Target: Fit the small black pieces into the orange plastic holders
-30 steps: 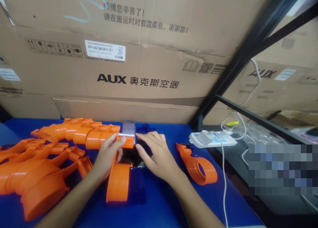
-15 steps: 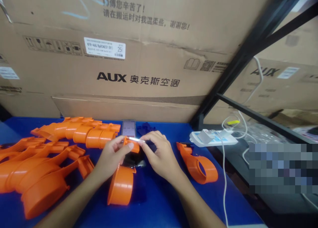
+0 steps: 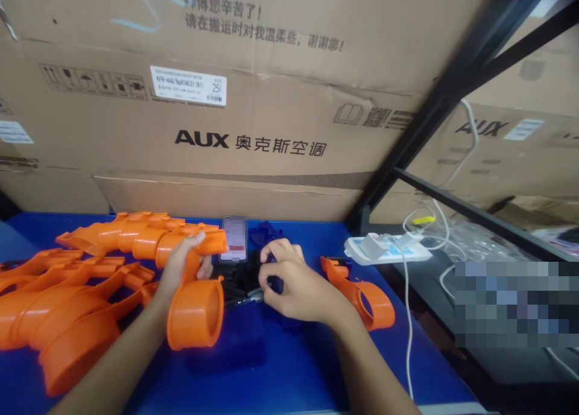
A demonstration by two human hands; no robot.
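Observation:
An orange plastic piece [image 3: 196,315], a wide ring with an arm and a squared end, is in my left hand [image 3: 174,270], whose fingers wrap around its arm. My right hand [image 3: 296,282] is beside a cluster of small black parts [image 3: 235,279], thumb and index finger curled toward each other. Anything between those fingertips is too small or hidden to make out. To the left lie nested rows of similar orange pieces [image 3: 67,312], and another row of orange pieces [image 3: 145,240] behind them. A single orange piece [image 3: 373,306] rests at the right.
A phone [image 3: 233,237] lies at the back of the blue table surface [image 3: 298,379], near dark blue parts [image 3: 266,231]. A white power strip [image 3: 389,249] with cables stands at the right by a black metal frame [image 3: 407,131]. Large cardboard boxes [image 3: 253,180] rise behind.
My hands have moved apart. My left hand has carried the orange piece left and turned it, while my right hand has let go of it and lowered to the black parts.

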